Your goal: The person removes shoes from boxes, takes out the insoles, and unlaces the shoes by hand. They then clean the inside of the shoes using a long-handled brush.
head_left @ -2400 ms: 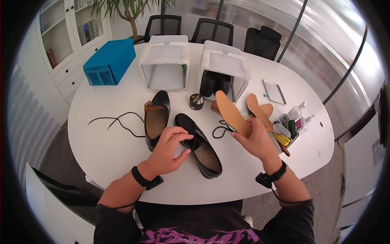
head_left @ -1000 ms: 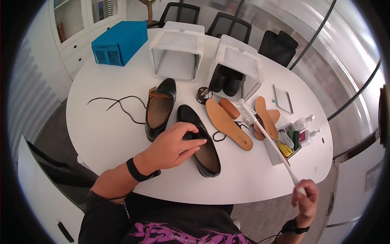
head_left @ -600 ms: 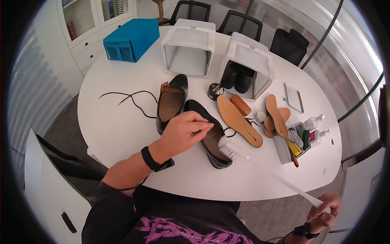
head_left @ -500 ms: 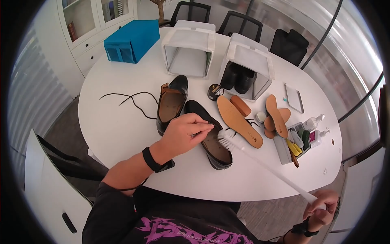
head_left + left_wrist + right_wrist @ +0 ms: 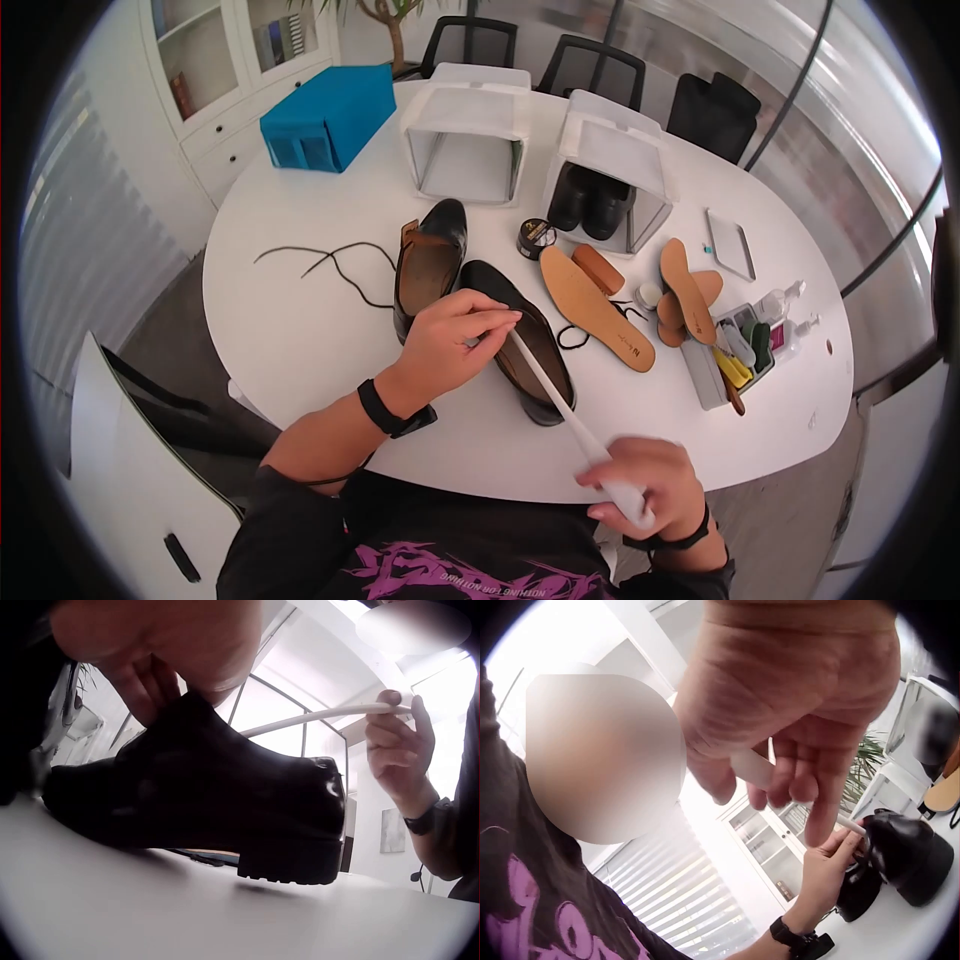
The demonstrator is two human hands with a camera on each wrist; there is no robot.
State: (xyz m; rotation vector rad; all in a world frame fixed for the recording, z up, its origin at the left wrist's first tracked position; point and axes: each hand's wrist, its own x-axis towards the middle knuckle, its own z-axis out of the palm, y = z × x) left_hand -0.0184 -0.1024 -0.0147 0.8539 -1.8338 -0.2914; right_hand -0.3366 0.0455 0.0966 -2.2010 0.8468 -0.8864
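My left hand [image 5: 450, 345] pinches the upper edge of a black shoe [image 5: 548, 405], at its opening. In the left wrist view that shoe [image 5: 225, 787] stands sole down under the left hand [image 5: 172, 645]. The right hand [image 5: 655, 490] grips the thick end of a white brush handle [image 5: 560, 405], which slants into the shoe beside the left fingertips; the bristles are hidden. In the right wrist view the fingers of the right hand [image 5: 795, 697] curl around the handle [image 5: 751, 766]. Another black shoe [image 5: 430, 270] lies just left, near loose laces [image 5: 345, 262].
An insole [image 5: 600, 310], a brown brush [image 5: 598, 270] and a round black tin [image 5: 536, 236] lie beyond the shoe. To the right stand more insoles [image 5: 685, 285] and a supply caddy [image 5: 705, 375]. Two white boxes [image 5: 465, 120] and a blue box [image 5: 330, 115] line the back.
The right hand first let go of an insole and took up the white brush. Since then it has moved left and nearer the shoe, and the bristles have gone out of sight.
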